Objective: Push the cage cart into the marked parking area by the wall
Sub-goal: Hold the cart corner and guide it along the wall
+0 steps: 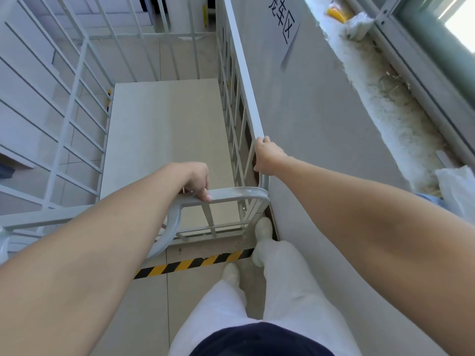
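My left hand (196, 179) has its fingers (205, 195) curled over the cage cart's (164, 140) grey handle bar (231, 195). My right hand (267, 156) grips the near end of its right side rail (241, 73). The cart sits just beside the wall (303, 111) on the right, beyond the striped floor tape (192, 263).

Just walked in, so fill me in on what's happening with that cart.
A person is moving a white cage cart in along the wall. The left hand grips the grey handle bar at the near end, and the right hand holds the top rail of the wall-side panel. The cart is empty and lies past the yellow-black floor tape, close against the wall below a paper sign.
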Demonstrator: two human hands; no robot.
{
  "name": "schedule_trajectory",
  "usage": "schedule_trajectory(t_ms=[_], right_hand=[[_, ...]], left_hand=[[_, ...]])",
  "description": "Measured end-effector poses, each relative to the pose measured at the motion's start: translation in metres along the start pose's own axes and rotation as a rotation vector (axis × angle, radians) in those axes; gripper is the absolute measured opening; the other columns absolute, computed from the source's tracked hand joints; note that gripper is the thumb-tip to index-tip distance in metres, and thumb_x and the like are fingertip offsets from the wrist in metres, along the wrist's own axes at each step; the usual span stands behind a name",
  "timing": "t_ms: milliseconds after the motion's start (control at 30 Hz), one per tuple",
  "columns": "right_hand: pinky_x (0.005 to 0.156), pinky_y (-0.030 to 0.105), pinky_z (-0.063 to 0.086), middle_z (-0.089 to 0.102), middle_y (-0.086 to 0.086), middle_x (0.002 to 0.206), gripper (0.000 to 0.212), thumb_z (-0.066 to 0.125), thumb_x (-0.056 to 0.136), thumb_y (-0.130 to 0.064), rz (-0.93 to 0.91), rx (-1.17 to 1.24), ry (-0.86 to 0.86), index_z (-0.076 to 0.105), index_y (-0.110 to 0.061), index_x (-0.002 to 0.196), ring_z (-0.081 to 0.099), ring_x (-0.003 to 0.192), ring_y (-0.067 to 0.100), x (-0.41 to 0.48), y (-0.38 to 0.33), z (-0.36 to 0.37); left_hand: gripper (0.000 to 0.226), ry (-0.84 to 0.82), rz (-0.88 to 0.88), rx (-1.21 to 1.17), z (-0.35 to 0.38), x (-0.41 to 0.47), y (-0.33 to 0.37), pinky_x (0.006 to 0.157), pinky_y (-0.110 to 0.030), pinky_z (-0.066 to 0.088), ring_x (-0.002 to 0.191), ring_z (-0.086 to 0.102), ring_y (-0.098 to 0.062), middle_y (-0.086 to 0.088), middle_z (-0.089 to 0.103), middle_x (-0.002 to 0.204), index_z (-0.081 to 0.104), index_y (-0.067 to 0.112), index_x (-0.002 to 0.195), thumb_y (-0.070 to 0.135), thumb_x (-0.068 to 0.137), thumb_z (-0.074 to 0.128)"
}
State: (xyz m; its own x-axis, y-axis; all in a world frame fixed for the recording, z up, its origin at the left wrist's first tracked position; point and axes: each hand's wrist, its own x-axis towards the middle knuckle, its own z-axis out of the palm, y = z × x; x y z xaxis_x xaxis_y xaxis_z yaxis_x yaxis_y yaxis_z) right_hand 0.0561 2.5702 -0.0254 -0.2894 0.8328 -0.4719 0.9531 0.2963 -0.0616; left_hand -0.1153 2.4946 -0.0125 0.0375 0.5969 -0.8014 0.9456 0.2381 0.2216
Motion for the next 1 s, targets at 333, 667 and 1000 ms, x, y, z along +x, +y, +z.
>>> schedule_trajectory(t_ms=[333, 667, 1000], right_hand=[[0.063, 0.025, 0.042, 0.037, 0.004, 0.067, 0.033, 0.046, 0.09, 0.002, 0.022, 0.075, 0.068, 0.034, -0.009, 0.062, 0.044, 0.057, 0.019, 0.012, 0.0, -0.034], [0.051, 0.027, 0.045, 0.049, 0.005, 0.058, 0.038, 0.064, 0.09, -0.023, 0.095, 0.102, -0.103, 0.039, -0.01, 0.064, 0.056, 0.054, 0.024, 0.03, 0.003, -0.039], [0.098, 0.037, 0.05, 0.062, 0.01, 0.091, 0.031, 0.045, 0.101, -0.022, 0.157, 0.262, -0.51, 0.052, 0.001, 0.12, 0.066, 0.099, 0.028, 0.048, 0.004, -0.05]], left_hand=[[0.012, -0.145, 0.014, -0.032, -0.012, 0.013, 0.003, 0.069, -0.034, 0.058, 0.076, 0.061, -0.025, -0.009, 0.066, 0.082, 0.068, 0.01, 0.078, 0.016, 0.074, 0.079], [0.027, -0.174, 0.139, -0.231, -0.008, 0.027, 0.023, 0.085, -0.037, 0.057, 0.093, 0.064, -0.022, -0.005, 0.068, 0.099, 0.071, 0.016, 0.111, 0.023, 0.085, 0.067], [0.011, -0.289, 0.119, -0.198, -0.018, 0.043, 0.053, 0.076, -0.032, 0.058, 0.074, 0.063, -0.017, 0.0, 0.067, 0.078, 0.072, 0.018, 0.084, 0.017, 0.089, 0.063]])
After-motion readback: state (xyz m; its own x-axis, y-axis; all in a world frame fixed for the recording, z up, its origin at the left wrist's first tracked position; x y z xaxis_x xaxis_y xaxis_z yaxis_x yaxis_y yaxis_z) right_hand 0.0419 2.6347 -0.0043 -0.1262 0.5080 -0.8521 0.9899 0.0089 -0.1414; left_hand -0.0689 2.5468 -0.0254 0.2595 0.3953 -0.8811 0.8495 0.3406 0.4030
